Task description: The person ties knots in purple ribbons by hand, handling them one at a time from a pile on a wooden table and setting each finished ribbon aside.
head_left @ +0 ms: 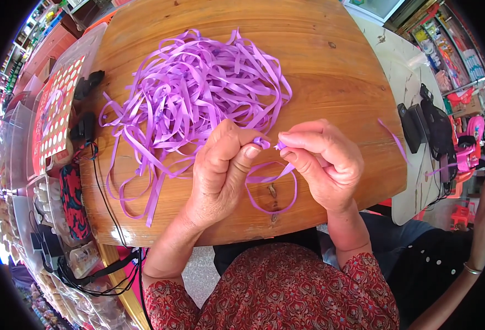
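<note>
Over the near part of the wooden table, both hands pinch purple ribbon. My left hand is closed, thumb against forefinger, with a small curled loop of ribbon showing at its fingertips. Close by on the right, my right hand pinches a small bunched bit of purple ribbon between thumb and fingertips. A narrow gap separates the two. Below them a length of ribbon curves in a loose loop on the wood. Beyond my left hand lies a large tangled heap of purple ribbon.
A single purple strip hangs by the table's right edge. Black devices and a pouch sit on a white marbled surface. At left are a dotted red box, clear bins and black cables. Another person's arm is at lower right.
</note>
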The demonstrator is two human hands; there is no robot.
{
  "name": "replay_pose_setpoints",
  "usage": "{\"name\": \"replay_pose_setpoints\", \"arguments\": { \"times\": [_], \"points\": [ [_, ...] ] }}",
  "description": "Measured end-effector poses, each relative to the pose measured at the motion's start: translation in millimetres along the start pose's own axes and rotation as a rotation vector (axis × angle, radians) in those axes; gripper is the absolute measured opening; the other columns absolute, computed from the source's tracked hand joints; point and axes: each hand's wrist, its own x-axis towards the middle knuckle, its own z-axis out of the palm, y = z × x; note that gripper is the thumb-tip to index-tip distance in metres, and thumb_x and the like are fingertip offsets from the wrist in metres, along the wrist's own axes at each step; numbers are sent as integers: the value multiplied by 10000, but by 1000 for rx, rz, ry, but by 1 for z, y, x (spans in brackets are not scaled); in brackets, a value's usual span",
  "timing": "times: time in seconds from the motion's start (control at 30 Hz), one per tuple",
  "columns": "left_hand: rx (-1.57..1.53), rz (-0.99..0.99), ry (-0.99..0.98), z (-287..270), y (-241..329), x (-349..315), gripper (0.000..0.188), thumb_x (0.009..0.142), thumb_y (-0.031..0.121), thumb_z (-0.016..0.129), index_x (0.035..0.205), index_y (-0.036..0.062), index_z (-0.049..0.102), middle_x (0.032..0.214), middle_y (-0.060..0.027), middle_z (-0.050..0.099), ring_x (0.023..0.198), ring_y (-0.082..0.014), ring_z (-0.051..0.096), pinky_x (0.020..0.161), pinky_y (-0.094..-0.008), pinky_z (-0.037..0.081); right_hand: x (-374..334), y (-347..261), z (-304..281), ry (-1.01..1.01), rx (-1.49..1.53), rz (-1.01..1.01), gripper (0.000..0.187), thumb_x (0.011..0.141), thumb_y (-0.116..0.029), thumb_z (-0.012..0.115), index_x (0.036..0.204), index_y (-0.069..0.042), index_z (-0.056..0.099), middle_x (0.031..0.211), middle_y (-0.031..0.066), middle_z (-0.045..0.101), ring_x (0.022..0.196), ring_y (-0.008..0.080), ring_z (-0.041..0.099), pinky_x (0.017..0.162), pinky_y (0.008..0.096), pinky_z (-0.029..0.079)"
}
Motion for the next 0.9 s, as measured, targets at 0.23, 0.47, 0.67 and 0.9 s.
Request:
{"name": "replay_pose_setpoints", "arguments": {
  "times": [0.23,0.47,0.67,0.9],
  "points": [
    [-9,54,-30,1,1,0,106,852,-5,609,949,25,579,803,-63,591,639,-169,488,585,-283,414,-2,1,-1,5,28,23,175,767,72,679,935,38,643,915,137,617,758,133,624,634,214,517],
    [7,9,-44,2,6,-1,71,823,26,655,885,-3,636,704,-51,516,609,-161,473,537,-277,398,-3,4,2,68,100,12,189,731,49,719,907,-7,678,852,106,645,717,143,630,605,235,516],
    [19,41,-38,2,7,0,107,807,37,671,902,-1,642,688,-56,516,593,-167,475,524,-286,398,-2,3,2,-8,59,-51,144,760,33,697,894,22,648,865,145,616,710,157,630,611,232,527],
    [104,69,-65,1,6,0,133,789,51,684,913,19,646,696,-65,527,573,-183,483,497,-297,398,1,3,-1,-30,-7,-74,132,740,16,713,861,16,661,807,125,619,685,161,613,581,232,505]
  ]
}}
